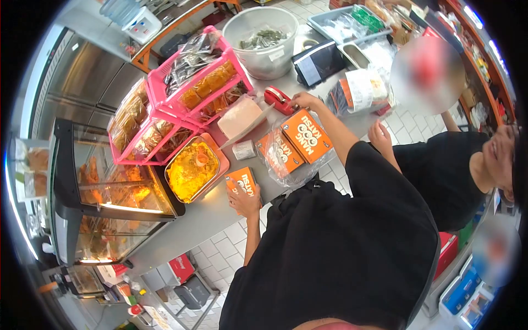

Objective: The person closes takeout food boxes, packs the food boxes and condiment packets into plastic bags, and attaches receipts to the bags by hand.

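My left hand (pixel 245 201) is wrapped around one side of an orange printed food box (pixel 240 180) at the counter's near edge. Over to the right, my right hand (pixel 306 102) has its fingers bent against the edge of a red tape dispenser (pixel 279 100); its fingertips are partly hidden. Two more orange boxes (pixel 308 136) sit in a clear plastic bag (pixel 291 175) between my hands. Beside them lies a small printed paper slip (pixel 243 150). Behind that is a stack of pale paper sheets (pixel 240 117).
Left of my hands stand a tray of yellow food (pixel 192 168), pink baskets (pixel 159 91) of packets and a lit glass food warmer (pixel 118 192). Behind are a large clear bucket (pixel 261 60) and a tablet (pixel 320 63). A co-worker's hand (pixel 380 136) is at the right, near another bagged order (pixel 360 93).
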`<state>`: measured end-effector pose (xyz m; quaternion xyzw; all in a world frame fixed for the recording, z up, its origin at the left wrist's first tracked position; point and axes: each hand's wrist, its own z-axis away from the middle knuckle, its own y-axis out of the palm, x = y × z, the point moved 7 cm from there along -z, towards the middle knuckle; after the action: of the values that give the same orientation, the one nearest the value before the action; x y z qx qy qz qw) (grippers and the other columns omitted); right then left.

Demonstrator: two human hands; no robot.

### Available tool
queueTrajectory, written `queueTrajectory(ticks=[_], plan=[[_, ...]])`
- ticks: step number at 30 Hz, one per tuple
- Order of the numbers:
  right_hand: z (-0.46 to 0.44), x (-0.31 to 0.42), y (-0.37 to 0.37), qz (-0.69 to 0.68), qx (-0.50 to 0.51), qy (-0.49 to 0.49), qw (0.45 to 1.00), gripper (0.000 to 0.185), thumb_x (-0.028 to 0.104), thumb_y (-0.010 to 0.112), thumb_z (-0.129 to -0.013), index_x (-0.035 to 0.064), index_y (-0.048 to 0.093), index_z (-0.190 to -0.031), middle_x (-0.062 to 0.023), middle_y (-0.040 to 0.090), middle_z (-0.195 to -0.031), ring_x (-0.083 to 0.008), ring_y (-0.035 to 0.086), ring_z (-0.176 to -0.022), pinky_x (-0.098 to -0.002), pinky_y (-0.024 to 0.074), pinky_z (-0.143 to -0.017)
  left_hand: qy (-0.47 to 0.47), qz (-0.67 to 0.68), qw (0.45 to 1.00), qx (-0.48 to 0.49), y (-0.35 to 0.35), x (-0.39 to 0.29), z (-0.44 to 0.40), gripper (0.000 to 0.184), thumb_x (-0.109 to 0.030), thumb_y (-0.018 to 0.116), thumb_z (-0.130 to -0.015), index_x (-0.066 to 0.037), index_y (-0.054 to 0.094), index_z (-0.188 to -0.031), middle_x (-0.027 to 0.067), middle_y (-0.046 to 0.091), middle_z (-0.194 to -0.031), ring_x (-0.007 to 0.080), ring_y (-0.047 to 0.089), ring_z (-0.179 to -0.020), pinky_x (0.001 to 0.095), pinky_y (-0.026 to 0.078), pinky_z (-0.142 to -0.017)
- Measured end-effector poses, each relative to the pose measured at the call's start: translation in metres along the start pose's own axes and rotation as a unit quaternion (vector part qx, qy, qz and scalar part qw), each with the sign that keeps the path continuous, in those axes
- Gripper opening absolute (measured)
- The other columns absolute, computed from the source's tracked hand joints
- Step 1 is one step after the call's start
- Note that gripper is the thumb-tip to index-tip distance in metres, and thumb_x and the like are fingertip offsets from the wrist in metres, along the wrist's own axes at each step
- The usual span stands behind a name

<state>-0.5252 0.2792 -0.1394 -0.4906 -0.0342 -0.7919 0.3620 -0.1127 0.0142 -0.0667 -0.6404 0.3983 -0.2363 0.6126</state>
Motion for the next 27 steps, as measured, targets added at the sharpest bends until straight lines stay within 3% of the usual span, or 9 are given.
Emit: queueTrajectory(ticks=[4, 7, 12, 15, 18, 19, 21, 26, 27], plan=[[0.045, -0.01, -0.015, -0.154, -0.009, 0.015, 0.988, 0.022, 0.031, 0.077, -0.086, 0.009, 0.075, -0.091, -0.0035, 0.072, -0.081, -0.0137, 0.065, -0.071, -0.0297, 0.0494, -0.061, -0.024, 0.011, 1.0, 0.004, -0.001, -0.001, 0.002, 0.102, -0.063, 0.07, -0.072, -0.016, 0.034, -0.156, 0.0234, 0.036, -0.151, 0.0386, 0.042, -0.134, 0.0516, 0.035, -0.102], [0.047, -0.011, -0.025, 0.111, -0.052, 0.031, 0.992, 0.021, 0.028, 0.076, -0.088, 0.0073, 0.076, -0.087, -0.0025, 0.071, -0.076, -0.0129, 0.064, -0.07, -0.029, 0.0489, -0.061, -0.028, 0.02, 0.999, -0.003, -0.001, -0.001, 0.001, 0.103, -0.063, 0.072, -0.07, -0.017, 0.036, -0.156, 0.0229, 0.037, -0.15, 0.0382, 0.043, -0.132, 0.0508, 0.035, -0.102], [0.071, 0.032, -0.051, 0.215, -0.294, -0.164, 0.917, 0.023, 0.027, 0.075, -0.089, 0.0042, 0.077, -0.086, -0.0015, 0.07, -0.072, -0.0117, 0.061, -0.066, -0.0288, 0.0475, -0.06, -0.012, 0.04, 0.999, -0.017, 0.0, 0.001, -0.002, 0.103, -0.06, 0.076, -0.068, -0.017, 0.039, -0.154, 0.0236, 0.038, -0.149, 0.0378, 0.043, -0.132, 0.0505, 0.035, -0.103], [0.132, 0.1, -0.004, -0.047, -0.127, -0.203, 0.97, 0.019, 0.015, 0.075, -0.088, 0.005, 0.075, -0.104, 0.0009, 0.067, -0.073, -0.0047, 0.051, -0.061, -0.0215, 0.0395, -0.056, -0.018, 0.069, 0.997, -0.019, -0.005, 0.004, -0.002, 0.102, -0.061, 0.076, -0.068, -0.016, 0.04, -0.153, 0.0237, 0.038, -0.149, 0.0377, 0.043, -0.131, 0.051, 0.035, -0.103], [0.207, 0.16, 0.116, -0.14, 0.125, -0.254, 0.949, 0.052, 0.011, 0.074, -0.09, 0.007, 0.052, -0.137, 0.0037, 0.061, -0.073, -0.0026, 0.049, -0.063, -0.0198, 0.0363, -0.056, -0.022, 0.064, 0.998, -0.019, -0.005, 0.006, -0.001, 0.102, -0.06, 0.077, -0.068, -0.015, 0.041, -0.152, 0.0212, 0.039, -0.148, 0.0368, 0.043, -0.131, 0.0507, 0.035, -0.101], [0.209, 0.154, 0.157, -0.061, 0.173, -0.232, 0.955, 0.038, 0.012, 0.075, -0.09, 0.0083, 0.052, -0.12, 0.0034, 0.058, -0.073, -0.0031, 0.05, -0.065, -0.0204, 0.038, -0.057, -0.027, 0.068, 0.997, -0.013, -0.007, 0.007, -0.001, 0.103, -0.06, 0.077, -0.068, -0.015, 0.04, -0.153, 0.0208, 0.038, -0.148, 0.0366, 0.043, -0.131, 0.0502, 0.035, -0.101], [0.203, 0.123, 0.233, -0.101, 0.24, -0.183, 0.948, 0.031, 0.01, 0.077, -0.087, 0.0078, 0.051, -0.103, 0.0005, 0.062, -0.078, -0.006, 0.057, -0.07, -0.0225, 0.0438, -0.059, -0.026, 0.078, 0.997, -0.007, -0.01, 0.006, -0.003, 0.103, -0.06, 0.077, -0.068, -0.015, 0.039, -0.153, 0.0202, 0.038, -0.148, 0.036, 0.042, -0.132, 0.0493, 0.035, -0.099], [0.16, 0.049, 0.3, 0.096, 0.148, -0.198, 0.964, 0.033, 0.014, 0.081, -0.081, 0.0044, 0.051, -0.087, -0.0076, 0.062, -0.076, -0.0177, 0.059, -0.069, -0.0353, 0.0485, -0.063, -0.028, 0.088, 0.996, -0.005, -0.008, 0.011, -0.005, 0.103, -0.058, 0.075, -0.068, -0.014, 0.038, -0.154, 0.0217, 0.037, -0.149, 0.0364, 0.041, -0.132, 0.05, 0.034, -0.098], [0.164, 0.05, 0.298, 0.17, 0.125, -0.187, 0.959, 0.036, 0.013, 0.084, -0.075, 0.0022, 0.05, -0.081, -0.013, 0.062, -0.075, -0.0251, 0.061, -0.072, -0.0394, 0.0488, -0.066, -0.029, 0.094, 0.995, -0.002, -0.007, 0.012, -0.003, 0.103, -0.057, 0.074, -0.067, -0.014, 0.038, -0.154, 0.0226, 0.036, -0.15, 0.0369, 0.041, -0.131, 0.0503, 0.034, -0.098]])
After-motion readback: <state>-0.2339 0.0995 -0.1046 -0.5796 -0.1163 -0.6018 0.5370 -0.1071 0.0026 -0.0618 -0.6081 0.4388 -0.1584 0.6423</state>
